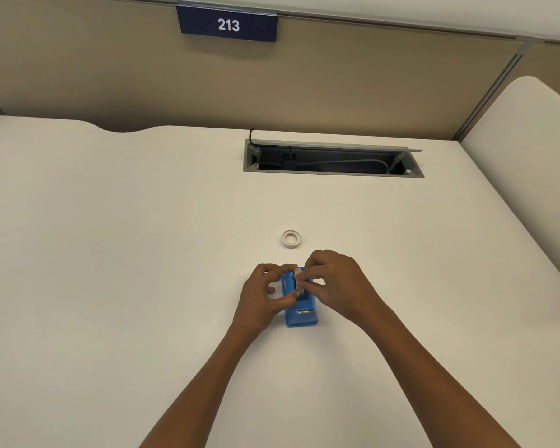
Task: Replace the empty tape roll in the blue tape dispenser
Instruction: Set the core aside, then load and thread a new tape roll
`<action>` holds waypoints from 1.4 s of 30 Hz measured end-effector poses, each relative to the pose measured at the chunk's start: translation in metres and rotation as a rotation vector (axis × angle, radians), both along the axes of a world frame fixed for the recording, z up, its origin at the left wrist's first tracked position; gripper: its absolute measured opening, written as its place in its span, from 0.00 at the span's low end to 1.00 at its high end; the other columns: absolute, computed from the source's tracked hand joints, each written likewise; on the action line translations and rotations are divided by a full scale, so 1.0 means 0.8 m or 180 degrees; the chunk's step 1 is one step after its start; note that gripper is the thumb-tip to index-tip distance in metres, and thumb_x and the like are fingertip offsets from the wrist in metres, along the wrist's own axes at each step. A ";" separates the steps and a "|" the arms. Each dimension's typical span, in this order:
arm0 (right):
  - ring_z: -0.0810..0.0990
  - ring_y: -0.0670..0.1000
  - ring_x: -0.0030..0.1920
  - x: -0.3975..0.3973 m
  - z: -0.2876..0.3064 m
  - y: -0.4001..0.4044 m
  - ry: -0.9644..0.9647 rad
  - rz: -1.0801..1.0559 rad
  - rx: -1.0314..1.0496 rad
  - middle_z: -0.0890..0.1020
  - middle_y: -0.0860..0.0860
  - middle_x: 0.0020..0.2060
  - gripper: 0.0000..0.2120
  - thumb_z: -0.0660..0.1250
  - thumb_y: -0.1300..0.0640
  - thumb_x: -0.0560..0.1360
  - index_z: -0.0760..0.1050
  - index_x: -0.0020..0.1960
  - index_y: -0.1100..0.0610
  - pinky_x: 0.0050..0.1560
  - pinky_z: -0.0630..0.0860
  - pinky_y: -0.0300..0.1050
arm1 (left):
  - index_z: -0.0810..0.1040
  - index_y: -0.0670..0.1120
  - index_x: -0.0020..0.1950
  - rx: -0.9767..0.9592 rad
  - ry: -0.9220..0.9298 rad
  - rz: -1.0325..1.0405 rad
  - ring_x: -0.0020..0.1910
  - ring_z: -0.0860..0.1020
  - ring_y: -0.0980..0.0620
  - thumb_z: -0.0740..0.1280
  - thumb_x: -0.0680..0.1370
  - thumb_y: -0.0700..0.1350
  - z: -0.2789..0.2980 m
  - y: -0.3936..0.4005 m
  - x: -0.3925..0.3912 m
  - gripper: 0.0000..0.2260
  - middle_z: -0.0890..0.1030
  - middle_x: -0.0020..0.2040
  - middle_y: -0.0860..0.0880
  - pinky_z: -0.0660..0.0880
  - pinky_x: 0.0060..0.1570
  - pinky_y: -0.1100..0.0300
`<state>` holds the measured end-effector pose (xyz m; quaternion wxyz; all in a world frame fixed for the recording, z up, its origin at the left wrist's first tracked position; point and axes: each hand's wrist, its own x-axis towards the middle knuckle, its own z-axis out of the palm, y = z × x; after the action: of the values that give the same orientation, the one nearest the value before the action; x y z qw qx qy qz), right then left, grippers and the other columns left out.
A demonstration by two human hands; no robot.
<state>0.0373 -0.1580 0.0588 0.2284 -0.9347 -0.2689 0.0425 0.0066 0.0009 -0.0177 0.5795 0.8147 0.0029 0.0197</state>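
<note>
On the near middle of the white desk (110,253) stands the blue tape dispenser (299,313), its cutter end toward the person and both hands closed in over its far half. The left hand (265,292) curls round the dispenser's left side, thumb and fingers bracing it. The right hand (332,279) pinches a small pale roll (299,275) at the top of the dispenser, fingers bent tight round it; whether that roll is quite free of its cradle cannot be told. A second white roll (291,238) lies flat on the desk just beyond the hands, apart from them, and which of the two is the spent one is too small to judge. By my reading, the step in hand is working a roll at the cradle. The next move calls for a steady left-hand brace while the right guides the roll squarely along the slot.
</note>
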 end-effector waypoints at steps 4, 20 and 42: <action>0.79 0.54 0.43 -0.004 0.002 0.006 -0.0085 0.0037 -0.0059 0.82 0.54 0.44 0.07 0.67 0.59 0.73 0.84 0.47 0.57 0.42 0.69 0.43 | 0.69 0.72 0.51 0.0056 0.0022 0.0006 0.50 0.75 0.61 0.74 0.68 0.48 -0.002 0.000 0.003 0.23 0.74 0.54 0.53 0.72 0.43 0.69; 0.78 0.52 0.43 -0.003 -0.002 0.011 0.0224 -0.0305 0.0254 0.81 0.54 0.44 0.05 0.65 0.60 0.75 0.79 0.47 0.59 0.45 0.75 0.43 | 0.68 0.75 0.48 0.0033 0.0050 0.0020 0.50 0.75 0.63 0.75 0.67 0.45 -0.001 0.001 0.003 0.26 0.74 0.52 0.56 0.72 0.44 0.68; 0.81 0.56 0.40 0.021 0.025 0.024 0.0841 -0.0210 -0.0139 0.84 0.59 0.38 0.04 0.71 0.64 0.65 0.79 0.39 0.62 0.45 0.80 0.49 | 0.73 0.65 0.52 0.0111 0.0038 -0.0053 0.47 0.75 0.67 0.75 0.66 0.44 0.001 0.003 0.005 0.22 0.74 0.51 0.54 0.74 0.45 0.66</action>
<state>0.0543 -0.1388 0.0791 0.2427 -0.9341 -0.2046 0.1635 0.0105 0.0029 -0.0171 0.5654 0.8248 -0.0008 0.0101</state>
